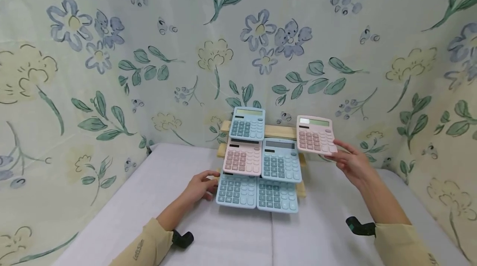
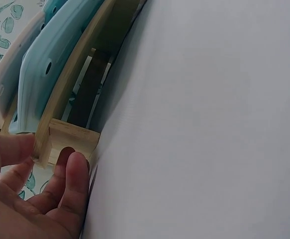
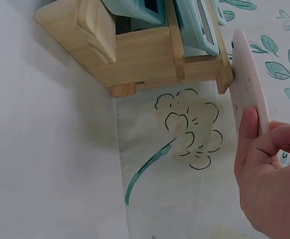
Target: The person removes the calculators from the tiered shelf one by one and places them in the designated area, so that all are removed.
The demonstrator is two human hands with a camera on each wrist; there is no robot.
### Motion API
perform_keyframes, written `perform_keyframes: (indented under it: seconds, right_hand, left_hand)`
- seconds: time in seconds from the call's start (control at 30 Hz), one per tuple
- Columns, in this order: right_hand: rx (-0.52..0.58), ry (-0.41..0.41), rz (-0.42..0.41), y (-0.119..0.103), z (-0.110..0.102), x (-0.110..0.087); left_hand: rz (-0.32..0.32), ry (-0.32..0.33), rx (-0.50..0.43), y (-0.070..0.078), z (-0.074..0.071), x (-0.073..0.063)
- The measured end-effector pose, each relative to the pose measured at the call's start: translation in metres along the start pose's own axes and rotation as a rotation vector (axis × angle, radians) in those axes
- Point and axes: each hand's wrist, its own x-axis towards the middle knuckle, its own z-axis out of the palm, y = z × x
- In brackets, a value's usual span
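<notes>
A tiered wooden rack stands on the white table and carries several calculators. A blue one is at top left, a pink one and a blue one sit mid-row, and two blue ones fill the bottom row. My right hand pinches another pink calculator by its lower right corner and holds it in the air at the rack's upper right. In the right wrist view this pink calculator is edge-on beside the rack. My left hand grips the rack's lower left corner, thumb and fingers either side.
The white table surface lies in front of the rack. Floral curtains close in the back and both sides, near the rack's rear. Black wrist mounts sit on both sleeves.
</notes>
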Motion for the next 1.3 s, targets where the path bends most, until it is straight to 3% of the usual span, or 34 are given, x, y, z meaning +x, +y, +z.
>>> perform_keyframes:
  seconds: [0.37, 0.5, 1.3]
  right_hand:
    - [0.074, -0.039, 0.031, 0.0, -0.029, -0.012]
    - [0.088, -0.016, 0.033, 0.001, -0.039, -0.014]
    - [0.014, 0.016, 0.078, 0.027, -0.107, -0.022]
  left_hand:
    - [0.009, 0.006, 0.004, -0.001, 0.0, -0.001]
    - [0.007, 0.006, 0.007, 0.001, 0.0, -0.002]
    - [-0.003, 0.001, -0.003, -0.001, 0.0, -0.001]
